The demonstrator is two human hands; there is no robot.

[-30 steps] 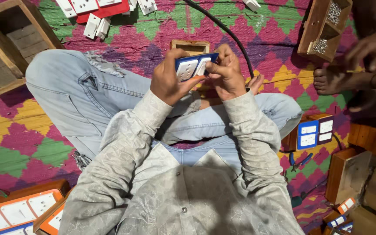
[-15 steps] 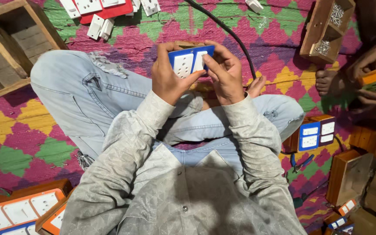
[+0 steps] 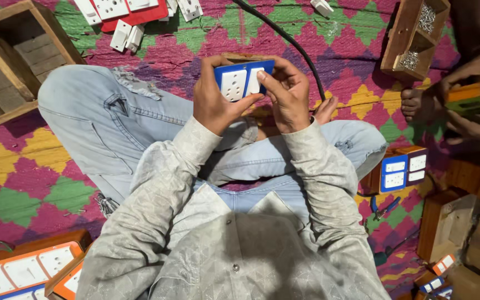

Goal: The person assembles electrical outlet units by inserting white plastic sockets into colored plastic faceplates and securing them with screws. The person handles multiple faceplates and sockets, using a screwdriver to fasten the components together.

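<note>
I grip the blue plastic switch plate with white sockets [image 3: 244,80] between left hand [image 3: 215,100] and right hand [image 3: 287,97]; I'd press evenly above my denim lap [image 3: 156,128].

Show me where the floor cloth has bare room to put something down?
Bare cloth lies left of the jeans knee, between the wooden crate and the orange switch boards. Another patch flanks the black cable. The right side, by the blue switch board and pliers, is crowded.

A switch plate [image 3: 244,79] sits at upper centre of the frame, between the left hand [image 3: 213,97] and right hand [image 3: 287,94]. An open wooden box [image 3: 6,61] lies upper left, a compartment box [image 3: 415,39] upper right. A cable [image 3: 287,41] runs behind the hands.
</note>
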